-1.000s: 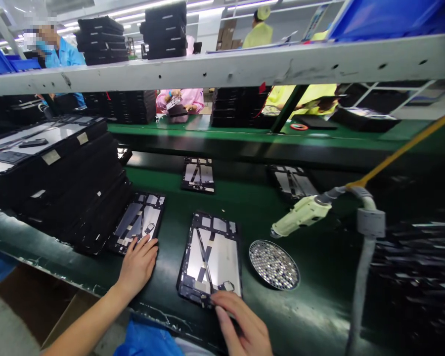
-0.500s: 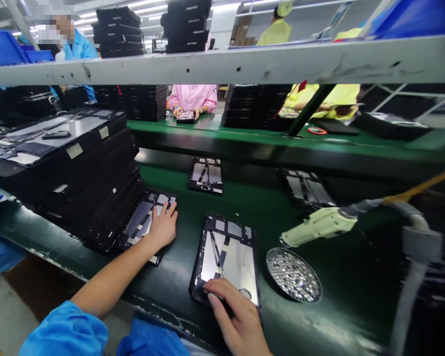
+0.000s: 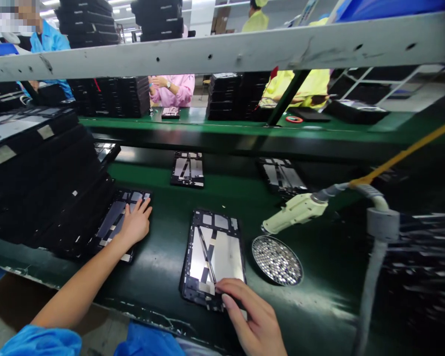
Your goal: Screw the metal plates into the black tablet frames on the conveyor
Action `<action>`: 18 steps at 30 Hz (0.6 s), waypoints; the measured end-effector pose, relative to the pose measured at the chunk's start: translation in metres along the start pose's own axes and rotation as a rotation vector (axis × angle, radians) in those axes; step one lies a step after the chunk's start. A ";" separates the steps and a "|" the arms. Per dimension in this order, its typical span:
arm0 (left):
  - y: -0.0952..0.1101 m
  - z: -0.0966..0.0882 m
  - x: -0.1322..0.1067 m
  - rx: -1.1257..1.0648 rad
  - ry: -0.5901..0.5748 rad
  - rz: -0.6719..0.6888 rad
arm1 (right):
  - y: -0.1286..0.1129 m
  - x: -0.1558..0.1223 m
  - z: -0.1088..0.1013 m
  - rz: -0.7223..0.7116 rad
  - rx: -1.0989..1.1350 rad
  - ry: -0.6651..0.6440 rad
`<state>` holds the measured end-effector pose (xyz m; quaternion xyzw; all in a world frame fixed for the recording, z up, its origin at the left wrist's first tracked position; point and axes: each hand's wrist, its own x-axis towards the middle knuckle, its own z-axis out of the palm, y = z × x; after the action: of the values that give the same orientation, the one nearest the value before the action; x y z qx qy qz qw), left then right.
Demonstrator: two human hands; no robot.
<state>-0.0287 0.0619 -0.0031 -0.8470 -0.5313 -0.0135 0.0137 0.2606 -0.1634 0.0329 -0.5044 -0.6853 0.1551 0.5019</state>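
Our right hand (image 3: 254, 319), fingers together, presses the middle frame (image 3: 215, 247); our left hand (image 3: 135, 225), spread, pins the left frame (image 3: 113, 222); steady pressure seems needed.

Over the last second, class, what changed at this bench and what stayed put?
The left hand slid forward from the near edge of the left frame to lie flat on it. The right hand stays at the near end of the centre frame; screw dish and screwdriver unmoved.

Pretty clearly an electronics assembly line: long green conveyor belt (image 3: 230, 195) carrying open black tablet frames (image 3: 215, 249), tall stacks of black plastic trays (image 3: 40, 183) at 9 o'clock, cream electric screwdriver (image 3: 294, 211) hanging at 3, smocked co-workers (image 3: 174, 89) at 12.
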 end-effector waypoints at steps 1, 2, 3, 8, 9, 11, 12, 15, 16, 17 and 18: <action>-0.005 0.000 -0.001 0.005 0.009 0.005 | 0.001 -0.001 -0.005 0.001 -0.017 0.011; -0.010 0.000 -0.002 0.009 0.019 0.012 | 0.004 -0.002 -0.010 0.002 -0.035 0.027; -0.014 0.000 -0.002 0.012 0.030 0.019 | 0.008 -0.004 -0.017 0.004 -0.055 0.049; -0.019 -0.009 -0.005 0.009 0.148 0.094 | 0.050 -0.007 -0.050 0.053 -0.243 0.406; -0.010 -0.013 -0.009 -0.029 0.219 0.148 | 0.060 -0.002 -0.055 0.087 -0.289 0.540; 0.018 -0.021 -0.025 -0.192 0.350 0.315 | 0.077 0.016 -0.061 0.185 -0.333 0.758; 0.038 -0.026 -0.037 -0.300 0.376 0.415 | 0.085 0.028 -0.063 0.219 -0.313 0.803; 0.102 -0.036 -0.078 -0.534 0.227 0.656 | 0.103 0.071 -0.064 0.299 -0.230 0.819; 0.120 -0.036 -0.091 -0.554 0.190 0.685 | 0.108 0.083 -0.065 0.303 -0.167 0.780; 0.135 -0.035 -0.101 -0.551 0.172 0.698 | 0.112 0.094 -0.066 0.317 -0.110 0.739; 0.146 -0.033 -0.109 -0.538 0.177 0.701 | 0.116 0.103 -0.068 0.340 -0.075 0.704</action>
<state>0.0549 -0.1008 0.0241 -0.9449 -0.1865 -0.2179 -0.1578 0.3809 -0.0447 0.0347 -0.6509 -0.3832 0.0285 0.6547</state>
